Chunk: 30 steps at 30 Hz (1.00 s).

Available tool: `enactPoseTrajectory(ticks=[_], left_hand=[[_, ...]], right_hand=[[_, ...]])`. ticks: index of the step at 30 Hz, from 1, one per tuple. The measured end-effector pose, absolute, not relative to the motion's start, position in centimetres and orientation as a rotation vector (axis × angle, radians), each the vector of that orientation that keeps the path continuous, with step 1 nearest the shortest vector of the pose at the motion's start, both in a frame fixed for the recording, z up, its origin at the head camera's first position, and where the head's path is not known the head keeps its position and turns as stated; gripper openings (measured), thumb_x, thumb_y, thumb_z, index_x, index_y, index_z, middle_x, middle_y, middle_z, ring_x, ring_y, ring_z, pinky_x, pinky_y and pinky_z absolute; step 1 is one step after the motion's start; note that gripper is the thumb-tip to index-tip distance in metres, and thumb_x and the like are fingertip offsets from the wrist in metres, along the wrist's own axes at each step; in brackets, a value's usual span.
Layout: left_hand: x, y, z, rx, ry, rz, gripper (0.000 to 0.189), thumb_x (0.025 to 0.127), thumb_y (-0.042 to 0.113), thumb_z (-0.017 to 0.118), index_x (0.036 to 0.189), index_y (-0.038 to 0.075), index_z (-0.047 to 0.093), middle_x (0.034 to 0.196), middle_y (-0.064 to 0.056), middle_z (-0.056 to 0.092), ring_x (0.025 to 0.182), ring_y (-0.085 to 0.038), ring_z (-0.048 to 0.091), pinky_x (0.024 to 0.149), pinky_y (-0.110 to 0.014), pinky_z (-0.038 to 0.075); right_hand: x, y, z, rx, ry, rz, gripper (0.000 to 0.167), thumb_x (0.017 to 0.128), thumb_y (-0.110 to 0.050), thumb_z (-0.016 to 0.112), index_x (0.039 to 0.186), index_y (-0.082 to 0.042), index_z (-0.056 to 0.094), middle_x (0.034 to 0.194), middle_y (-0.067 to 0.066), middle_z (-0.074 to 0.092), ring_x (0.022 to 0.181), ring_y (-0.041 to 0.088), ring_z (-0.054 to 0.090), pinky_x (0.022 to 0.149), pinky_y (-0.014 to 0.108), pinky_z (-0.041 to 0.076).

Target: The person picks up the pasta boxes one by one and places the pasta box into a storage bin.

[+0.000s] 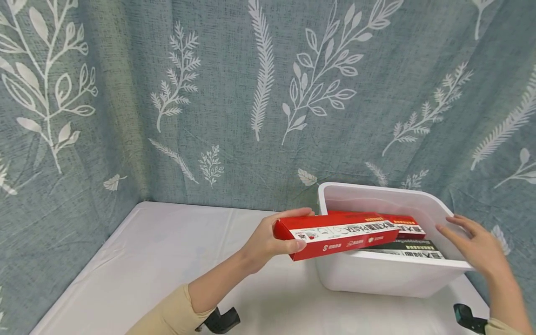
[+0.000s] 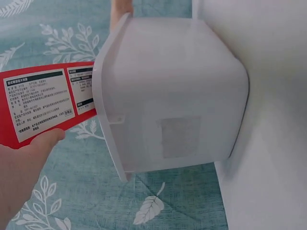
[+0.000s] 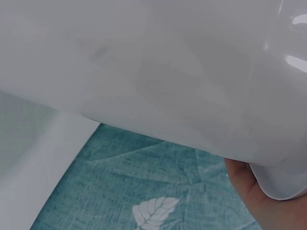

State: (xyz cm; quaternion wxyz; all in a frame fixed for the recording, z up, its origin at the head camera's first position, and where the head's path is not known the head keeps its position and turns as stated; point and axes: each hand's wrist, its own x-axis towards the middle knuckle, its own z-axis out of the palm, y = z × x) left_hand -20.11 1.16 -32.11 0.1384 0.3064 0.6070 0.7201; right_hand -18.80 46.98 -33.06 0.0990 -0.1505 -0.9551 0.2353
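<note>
My left hand (image 1: 272, 235) grips a long red pasta box (image 1: 343, 235) by its left end, thumb on the near face and fingers behind. The box slants over the left part of a white plastic bin (image 1: 385, 274), its far end above the opening. Printed panels on the red box (image 2: 43, 103) show in the left wrist view. At the bin's right end, my right hand (image 1: 479, 244) holds the rim, with fingers reaching over the edge. The right wrist view has the right hand (image 3: 264, 206) around a rim corner.
Inside the bin lie another red box (image 1: 408, 225) and a black-and-white box (image 1: 406, 246), partly covered by the held one. The bin stands on a white-covered table (image 1: 176, 260), near its right edge. A green leaf-patterned curtain (image 1: 226, 93) hangs behind.
</note>
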Motion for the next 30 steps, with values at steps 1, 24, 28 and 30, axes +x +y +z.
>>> enactPoseTrajectory(ticks=[1, 24, 28, 30], left_hand=[[-20.3, 1.4, -32.0, 0.885, 1.752, 2.078, 0.064, 0.082, 0.015, 0.063, 0.142, 0.000, 0.046, 0.138, -0.013, 0.051, 0.115, -0.023, 0.052, 0.081, -0.034, 0.054], [-24.1, 5.0, -31.5, 0.879, 1.799, 1.979, 0.055, 0.086, 0.013, 0.064, 0.138, 0.001, 0.052, 0.131, -0.012, 0.054, 0.113, -0.020, 0.052, 0.085, -0.034, 0.053], [-24.2, 5.5, -31.5, 0.892, 1.783, 1.996, 0.053, 0.086, 0.013, 0.065, 0.136, 0.003, 0.054, 0.130, -0.011, 0.055, 0.113, -0.020, 0.052, 0.085, -0.035, 0.054], [-24.3, 5.8, -31.5, 0.890, 1.760, 2.008, 0.052, 0.086, 0.012, 0.066, 0.136, 0.004, 0.054, 0.129, -0.010, 0.056, 0.111, -0.020, 0.054, 0.084, -0.036, 0.055]], right_hand=[[-18.8, 47.0, -33.1, -0.446, -2.824, 0.698, 0.083, 0.095, -0.057, 0.049, 0.144, 0.008, 0.034, 0.149, 0.038, 0.020, 0.130, 0.064, 0.017, 0.091, 0.078, 0.023], [-18.8, 46.9, -33.1, -0.441, -2.821, 0.706, 0.083, 0.095, -0.057, 0.049, 0.145, 0.008, 0.034, 0.150, 0.037, 0.020, 0.131, 0.063, 0.017, 0.091, 0.078, 0.024], [-18.9, 46.9, -33.1, -0.467, -2.817, 0.722, 0.084, 0.095, -0.057, 0.049, 0.145, 0.008, 0.033, 0.150, 0.037, 0.019, 0.131, 0.063, 0.017, 0.091, 0.078, 0.025], [-19.0, 46.9, -33.1, -0.474, -2.816, 0.728, 0.084, 0.095, -0.057, 0.049, 0.145, 0.009, 0.033, 0.150, 0.037, 0.019, 0.131, 0.063, 0.017, 0.090, 0.078, 0.025]])
